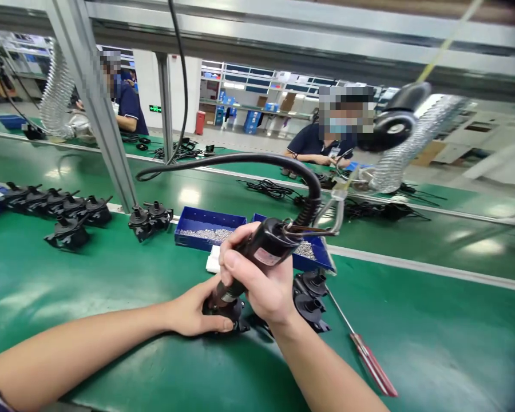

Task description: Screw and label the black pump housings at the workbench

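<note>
A person's right hand (264, 283) is wrapping its fingers firmly around a black electric screwdriver (257, 252), holding it tilted with its tip pointing down into a small black plastic part (225, 312) on the green table (111, 320). The left hand (195, 309) is cupping that part from the left, fingers curled against it and thumb lying along its front edge. A thick black cable (240, 160) is arching up and away from the screwdriver's top. Just right of the hands, two similar black parts (311, 297) are sitting on the table, with a red-handled screwdriver (371, 360) lying further right. Behind the hands, two blue trays of small screws (208, 229) are resting side by side. More black parts (55, 209) are lining the far left. Two other people are sitting beyond the table.
</note>
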The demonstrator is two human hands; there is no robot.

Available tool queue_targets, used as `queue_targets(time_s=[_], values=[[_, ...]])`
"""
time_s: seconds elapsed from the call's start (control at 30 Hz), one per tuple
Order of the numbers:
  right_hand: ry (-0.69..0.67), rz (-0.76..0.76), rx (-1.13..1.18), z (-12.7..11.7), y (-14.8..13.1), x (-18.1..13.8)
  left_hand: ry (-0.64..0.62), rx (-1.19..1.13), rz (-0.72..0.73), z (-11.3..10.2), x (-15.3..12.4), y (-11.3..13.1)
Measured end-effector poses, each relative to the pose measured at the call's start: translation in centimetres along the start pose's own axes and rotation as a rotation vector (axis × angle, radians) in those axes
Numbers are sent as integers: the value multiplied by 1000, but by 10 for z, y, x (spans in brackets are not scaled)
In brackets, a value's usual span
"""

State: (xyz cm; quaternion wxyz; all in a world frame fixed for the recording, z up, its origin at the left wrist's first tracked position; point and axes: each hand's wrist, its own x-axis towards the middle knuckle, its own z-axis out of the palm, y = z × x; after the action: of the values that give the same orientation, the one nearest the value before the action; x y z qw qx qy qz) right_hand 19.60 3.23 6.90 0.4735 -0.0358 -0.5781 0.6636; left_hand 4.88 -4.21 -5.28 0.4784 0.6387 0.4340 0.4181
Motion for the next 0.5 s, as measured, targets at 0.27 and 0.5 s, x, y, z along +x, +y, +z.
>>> queue_targets(time_s=[0.27,0.5], values=[[-33,-5,-49,-4,1,-6,-14,-56,1,3,-1,-1],[-81,56,-71,-5,-1,-4,-19,-70,-7,3,-1,-2]])
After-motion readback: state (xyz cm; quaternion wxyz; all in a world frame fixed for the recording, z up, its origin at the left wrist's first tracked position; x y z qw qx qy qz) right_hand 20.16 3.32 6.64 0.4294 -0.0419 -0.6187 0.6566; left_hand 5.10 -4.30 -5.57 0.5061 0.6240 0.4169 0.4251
